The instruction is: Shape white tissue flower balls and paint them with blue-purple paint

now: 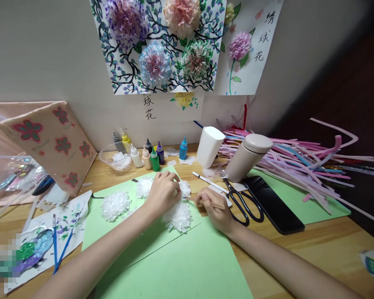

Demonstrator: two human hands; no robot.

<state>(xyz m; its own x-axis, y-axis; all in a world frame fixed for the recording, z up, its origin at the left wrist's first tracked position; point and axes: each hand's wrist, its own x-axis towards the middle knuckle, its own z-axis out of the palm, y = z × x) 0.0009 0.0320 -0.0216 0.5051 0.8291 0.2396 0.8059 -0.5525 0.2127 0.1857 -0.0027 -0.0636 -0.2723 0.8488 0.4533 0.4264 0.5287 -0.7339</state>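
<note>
My left hand (163, 190) is bent over a cluster of white paper flowers, its fingers curled and pressed together. Whatever is between those fingertips is hidden. Around it are a white flower (116, 205) on the left, another (178, 216) just below the fingers, one (143, 187) partly behind the wrist and one (184, 189) beside the fingertips. The flowers lie on green paper (174, 265). Just right of them, my right hand (215, 209) grips a thin wooden stick (217, 204), whose tip points left toward the flowers.
Behind stand small paint bottles (155, 160), a clear bowl (104, 158), a white container (210, 147) and a beige canister (248, 158). Scissors (244, 201), a phone (274, 204) and pipe cleaners (299, 166) lie right. A palette (34, 249) and brushes (62, 249) lie left.
</note>
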